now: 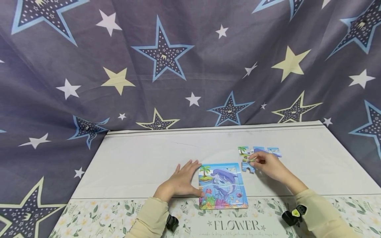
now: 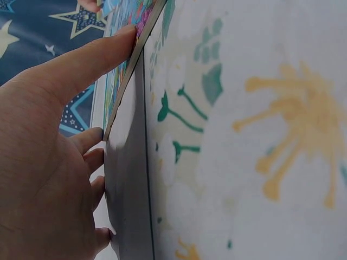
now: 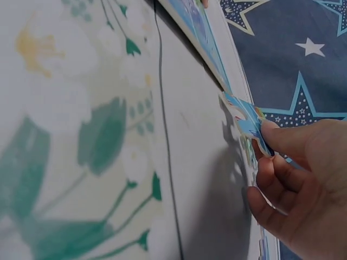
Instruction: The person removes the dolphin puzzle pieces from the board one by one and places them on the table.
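A square dolphin puzzle board (image 1: 223,185) lies on the table, its picture facing up. My left hand (image 1: 183,181) rests along its left side, fingers spread; the thumb touches the lower left edge and a fingertip the upper left corner. In the left wrist view the thumb (image 2: 81,65) lies on the board's rim. Right of the board, my right hand (image 1: 269,167) pinches a blue puzzle piece (image 3: 246,116) between thumb and fingers. That piece is tilted above the white surface. Its far part is hidden behind the fingers.
Loose puzzle pieces lie behind the right hand, including a palm tree piece (image 1: 243,150), a blue piece (image 1: 258,148) and another at the right (image 1: 274,151). The table has a white cloth (image 1: 143,158) and a floral front strip (image 1: 101,215). A star-patterned curtain (image 1: 178,92) hangs behind.
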`<action>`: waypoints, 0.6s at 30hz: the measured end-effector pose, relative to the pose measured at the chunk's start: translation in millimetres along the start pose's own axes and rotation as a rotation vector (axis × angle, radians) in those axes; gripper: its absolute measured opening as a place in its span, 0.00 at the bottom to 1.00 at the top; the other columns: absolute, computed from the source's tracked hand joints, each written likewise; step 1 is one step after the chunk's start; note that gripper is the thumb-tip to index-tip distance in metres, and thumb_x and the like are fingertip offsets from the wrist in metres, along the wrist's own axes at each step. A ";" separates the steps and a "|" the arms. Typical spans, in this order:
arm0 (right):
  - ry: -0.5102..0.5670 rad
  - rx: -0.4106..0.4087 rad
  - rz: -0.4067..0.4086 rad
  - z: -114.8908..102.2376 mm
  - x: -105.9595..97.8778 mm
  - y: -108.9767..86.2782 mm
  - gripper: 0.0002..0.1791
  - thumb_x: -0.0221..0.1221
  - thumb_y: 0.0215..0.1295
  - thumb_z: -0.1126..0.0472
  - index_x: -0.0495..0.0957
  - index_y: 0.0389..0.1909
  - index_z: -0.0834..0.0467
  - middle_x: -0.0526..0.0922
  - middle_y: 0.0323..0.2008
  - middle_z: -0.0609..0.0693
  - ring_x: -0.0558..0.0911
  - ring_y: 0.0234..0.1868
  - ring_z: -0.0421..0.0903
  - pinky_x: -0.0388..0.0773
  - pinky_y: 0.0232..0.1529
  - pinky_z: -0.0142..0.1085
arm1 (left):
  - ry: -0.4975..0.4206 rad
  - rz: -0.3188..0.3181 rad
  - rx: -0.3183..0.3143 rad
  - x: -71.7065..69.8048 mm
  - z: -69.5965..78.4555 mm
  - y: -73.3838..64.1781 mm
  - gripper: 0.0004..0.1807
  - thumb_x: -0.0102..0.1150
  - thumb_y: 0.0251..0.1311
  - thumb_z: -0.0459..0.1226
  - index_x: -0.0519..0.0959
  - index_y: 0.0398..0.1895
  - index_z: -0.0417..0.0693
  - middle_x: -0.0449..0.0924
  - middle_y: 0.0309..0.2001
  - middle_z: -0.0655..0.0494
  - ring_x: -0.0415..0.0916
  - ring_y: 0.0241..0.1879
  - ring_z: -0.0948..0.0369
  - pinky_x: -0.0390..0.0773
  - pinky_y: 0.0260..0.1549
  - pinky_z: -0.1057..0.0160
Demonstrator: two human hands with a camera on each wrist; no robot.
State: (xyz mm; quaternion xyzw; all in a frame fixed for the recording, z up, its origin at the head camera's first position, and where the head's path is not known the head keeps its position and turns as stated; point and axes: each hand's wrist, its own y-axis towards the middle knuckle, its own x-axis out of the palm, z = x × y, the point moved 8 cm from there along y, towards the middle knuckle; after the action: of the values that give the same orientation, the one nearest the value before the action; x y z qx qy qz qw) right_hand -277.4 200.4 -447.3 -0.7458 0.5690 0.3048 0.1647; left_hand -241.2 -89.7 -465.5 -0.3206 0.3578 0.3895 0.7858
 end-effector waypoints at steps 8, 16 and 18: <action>-0.013 0.058 -0.030 7.1 1.7 5.7 0.10 0.63 0.66 0.66 0.81 0.46 0.64 0.80 0.29 0.48 0.78 0.31 0.45 0.75 0.27 0.33 | -0.003 -0.001 -0.001 -0.1 -0.5 0.1 0.60 0.75 0.43 0.58 0.55 0.78 0.51 0.46 0.79 0.51 0.38 0.78 0.52 0.32 0.72 0.40; -0.097 0.050 -0.015 8.4 2.6 10.5 0.08 0.64 0.65 0.66 0.82 0.44 0.63 0.82 0.30 0.46 0.79 0.33 0.44 0.76 0.31 0.35 | 0.003 0.003 -0.003 2.9 -4.4 1.3 0.60 0.74 0.42 0.59 0.54 0.78 0.53 0.45 0.79 0.53 0.37 0.78 0.53 0.31 0.73 0.41; -0.107 0.050 -0.014 9.0 3.0 11.1 0.08 0.65 0.64 0.66 0.83 0.43 0.63 0.81 0.29 0.46 0.79 0.33 0.43 0.77 0.33 0.36 | 0.006 0.006 -0.001 4.6 -6.5 1.9 0.61 0.74 0.42 0.60 0.53 0.79 0.53 0.45 0.79 0.54 0.37 0.78 0.54 0.30 0.73 0.42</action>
State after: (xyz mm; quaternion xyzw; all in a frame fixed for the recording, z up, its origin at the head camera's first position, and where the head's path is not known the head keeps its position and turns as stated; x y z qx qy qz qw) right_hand -289.9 200.1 -454.9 -0.7280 0.5617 0.3287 0.2157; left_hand -242.8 -92.1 -473.1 -0.3209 0.3609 0.3910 0.7835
